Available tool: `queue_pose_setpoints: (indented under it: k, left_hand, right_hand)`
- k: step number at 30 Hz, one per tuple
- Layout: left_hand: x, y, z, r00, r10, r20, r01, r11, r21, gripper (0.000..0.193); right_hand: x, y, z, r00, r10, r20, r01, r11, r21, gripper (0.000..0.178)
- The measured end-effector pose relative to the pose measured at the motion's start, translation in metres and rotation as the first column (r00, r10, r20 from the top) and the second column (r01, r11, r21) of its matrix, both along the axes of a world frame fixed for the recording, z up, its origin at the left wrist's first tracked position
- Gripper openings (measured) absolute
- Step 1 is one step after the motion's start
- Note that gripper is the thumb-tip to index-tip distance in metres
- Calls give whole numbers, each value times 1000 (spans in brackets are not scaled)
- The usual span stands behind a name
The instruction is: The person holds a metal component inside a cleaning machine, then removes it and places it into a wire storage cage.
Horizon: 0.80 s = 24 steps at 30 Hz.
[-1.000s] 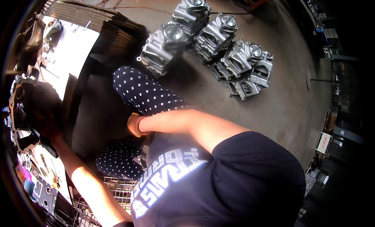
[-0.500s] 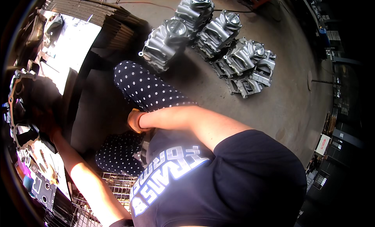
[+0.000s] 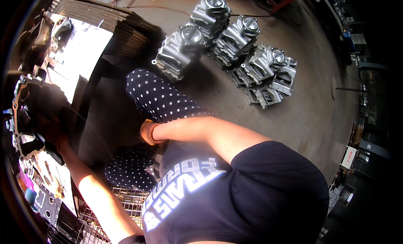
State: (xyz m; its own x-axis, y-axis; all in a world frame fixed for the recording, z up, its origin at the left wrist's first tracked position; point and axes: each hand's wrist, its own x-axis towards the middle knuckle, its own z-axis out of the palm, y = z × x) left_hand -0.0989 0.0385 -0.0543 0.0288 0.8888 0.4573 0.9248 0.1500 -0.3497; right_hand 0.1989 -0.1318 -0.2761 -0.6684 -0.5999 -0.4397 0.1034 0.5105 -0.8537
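The left hand (image 3: 50, 132) sits in deep shadow at the picture's left rim, seemingly against a dark metal casting (image 3: 25, 118); whether its fingers close on it cannot be told. The right hand (image 3: 147, 132) rests on the polka-dot knee (image 3: 168, 101), mostly hidden, holding nothing visible. A wire basket (image 3: 121, 202) lies below. Beyond, on the stained concrete floor (image 3: 310, 118), grey engine castings (image 3: 235, 46) stand clustered. Since half a second ago, little has moved.
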Motion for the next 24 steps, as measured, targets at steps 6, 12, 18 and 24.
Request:
queue_pose_setpoints:
  k: [6,12,18,24]
  left_hand:
    - [7,-6,0,999,3,50,-4,1000,17,63]
    - [44,-33,23,992,9,123,-21,995,99,63]
    - [74,-33,32,979,29,201,-71,976,206,62]
    - [92,-30,58,683,-156,714,-85,954,289,48]
  right_hand:
    - [46,-10,142,867,-495,58,339,672,658,30]
    - [41,-22,95,779,-627,3,500,625,599,25]
    - [57,-23,123,725,-682,-92,603,566,562,27]
    - [60,-26,100,724,-641,-254,659,535,529,23]
